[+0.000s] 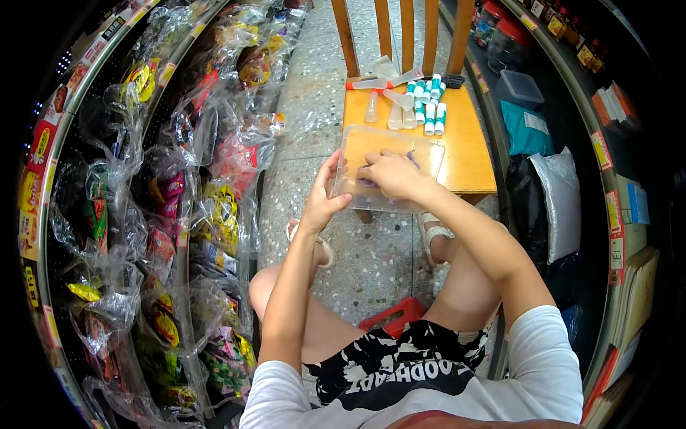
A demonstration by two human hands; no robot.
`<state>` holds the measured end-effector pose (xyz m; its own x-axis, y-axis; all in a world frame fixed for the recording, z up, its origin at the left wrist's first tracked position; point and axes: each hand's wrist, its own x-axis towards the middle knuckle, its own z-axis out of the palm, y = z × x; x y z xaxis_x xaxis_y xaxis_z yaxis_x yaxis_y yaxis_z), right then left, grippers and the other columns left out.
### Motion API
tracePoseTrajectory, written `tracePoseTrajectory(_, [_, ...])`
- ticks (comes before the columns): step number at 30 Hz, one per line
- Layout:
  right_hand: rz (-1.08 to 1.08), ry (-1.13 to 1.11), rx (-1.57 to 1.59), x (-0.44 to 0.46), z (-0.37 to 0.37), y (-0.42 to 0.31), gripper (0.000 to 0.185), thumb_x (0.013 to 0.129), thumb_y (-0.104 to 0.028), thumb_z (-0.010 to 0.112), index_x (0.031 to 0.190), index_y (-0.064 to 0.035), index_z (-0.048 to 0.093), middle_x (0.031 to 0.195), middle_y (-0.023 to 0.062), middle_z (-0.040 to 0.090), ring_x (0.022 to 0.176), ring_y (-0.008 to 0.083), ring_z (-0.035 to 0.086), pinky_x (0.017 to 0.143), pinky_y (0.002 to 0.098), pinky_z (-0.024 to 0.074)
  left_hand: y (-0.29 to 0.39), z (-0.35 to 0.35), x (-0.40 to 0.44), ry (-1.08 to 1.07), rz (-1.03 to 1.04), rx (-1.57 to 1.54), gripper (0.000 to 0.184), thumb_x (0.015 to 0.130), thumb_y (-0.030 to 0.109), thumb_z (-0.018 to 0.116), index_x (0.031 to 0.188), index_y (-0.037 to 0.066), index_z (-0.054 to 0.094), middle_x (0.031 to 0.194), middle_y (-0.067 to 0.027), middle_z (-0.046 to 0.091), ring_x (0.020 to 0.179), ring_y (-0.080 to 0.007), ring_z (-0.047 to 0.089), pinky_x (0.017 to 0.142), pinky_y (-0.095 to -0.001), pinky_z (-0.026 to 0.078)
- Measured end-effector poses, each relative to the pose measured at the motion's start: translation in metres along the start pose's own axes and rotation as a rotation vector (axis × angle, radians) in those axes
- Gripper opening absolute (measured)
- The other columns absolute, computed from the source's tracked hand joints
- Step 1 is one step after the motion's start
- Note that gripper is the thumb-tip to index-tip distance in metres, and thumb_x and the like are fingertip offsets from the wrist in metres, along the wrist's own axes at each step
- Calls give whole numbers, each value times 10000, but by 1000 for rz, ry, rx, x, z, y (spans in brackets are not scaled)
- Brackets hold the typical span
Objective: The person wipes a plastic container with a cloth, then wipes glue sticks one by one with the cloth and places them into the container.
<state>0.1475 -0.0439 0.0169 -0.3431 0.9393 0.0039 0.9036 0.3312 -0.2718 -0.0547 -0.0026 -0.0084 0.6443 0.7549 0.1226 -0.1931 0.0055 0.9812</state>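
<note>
A clear plastic box is tilted over the front of the wooden chair seat. My left hand grips its left side, thumb near the lower corner and fingers along the outer wall. My right hand reaches into the box with fingers curled down on a crumpled purple piece, probably cloth. Most of that piece is hidden under the hand. Behind the box, several white and teal glue sticks stand and lie on the seat. Next to them are translucent bottles, some with red caps.
The wooden chair has a slatted back at the far side. Shelves of plastic-wrapped packets line the left. On the right shelf are a teal parcel, a white parcel and a clear tub. A red plastic object is below me.
</note>
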Motion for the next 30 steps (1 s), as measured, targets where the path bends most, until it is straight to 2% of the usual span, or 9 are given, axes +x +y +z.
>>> tracePoseTrajectory(1, [21,-8,-9,-1,-1,1,236,794,-124,604,999,-157,718,1028,99,615,971,330,602,842,439,512,-1,-1,0,3,-3,-8,971,665,143,760,1481,1,253,1441,-138,377,1347,-245,361,1130,-365,277])
tracePoseTrajectory(4, [92,-36,-34,-4,-3,3,182,792,-157,617,932,-123,728,1015,107,644,951,335,625,821,438,522,5,6,-1,14,-11,26,1068,654,341,800,1501,39,223,1436,-161,391,1345,-275,372,1125,-395,274])
tracePoseTrajectory(13, [271,13,328,-5,-1,9,267,807,-209,569,971,-48,704,965,211,669,901,395,650,837,456,501,8,10,-1,-39,122,209,1112,590,128,798,1514,57,184,1497,-111,245,1391,-261,275,1151,-390,235])
tracePoseTrajectory(15, [322,-16,381,-5,-6,-3,293,805,-187,561,1030,-46,686,973,221,664,916,409,639,844,460,495,10,10,-2,-22,178,477,1121,589,143,810,1518,79,188,1477,-104,243,1394,-257,261,1150,-392,240])
tracePoseTrajectory(16, [295,30,423,-3,2,-5,308,802,-170,555,1062,-54,673,980,225,661,928,408,635,847,462,493,11,11,-2,-14,206,610,1125,588,151,816,1520,90,190,1467,-100,242,1396,-255,254,1149,-393,242])
tracePoseTrajectory(18, [244,123,505,0,18,-9,353,795,-136,541,1125,-69,645,993,232,657,952,406,626,852,465,488,6,8,1,-16,230,581,1168,564,204,861,1522,109,199,1458,-107,233,1393,-260,256,1147,-399,247])
tracePoseTrajectory(21, [-11,202,700,-5,13,-14,418,786,-76,514,1192,-97,613,1064,235,631,994,392,602,865,460,476,3,6,0,-7,245,598,1240,520,293,914,1524,122,206,1453,-116,228,1387,-267,262,1145,-404,252])
tracePoseTrajectory(24, [-124,299,616,-11,7,-28,462,780,-39,498,1221,-119,609,1100,219,600,1018,391,578,872,455,464,1,4,-3,10,265,627,1309,454,335,942,1526,144,214,1432,-159,245,1352,-311,285,1124,-418,267])
tracePoseTrajectory(30, [-182,100,576,-24,20,-13,434,777,-23,510,1171,-116,664,976,186,576,952,358,582,852,426,458,-9,-6,-6,35,272,592,1320,441,333,946,1527,149,219,1399,-173,275,1315,-323,309,1105,-420,279])
